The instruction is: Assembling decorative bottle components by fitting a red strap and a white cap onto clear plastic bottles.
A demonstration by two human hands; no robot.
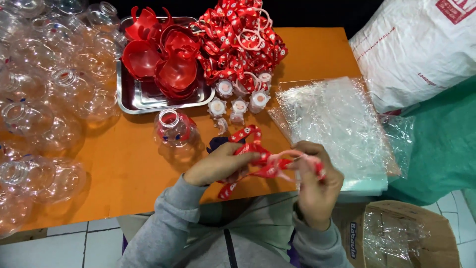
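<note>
My left hand [220,166] and my right hand [313,181] both grip a red patterned strap [250,136] over the near edge of the orange table [129,168]. The strap loops up between the hands and a tail hangs down below the left one. A clear round bottle [174,130] with a red base inside stands just beyond my left hand. Small white caps [239,105] with pink tops lie behind it.
A metal tray [134,97] holds red plastic cups [171,59]. A heap of red straps [238,39] lies at the back. Several clear bottles [49,99] crowd the left. Clear plastic bags [337,124] lie right, with a white sack [416,44] and a cardboard box [406,233].
</note>
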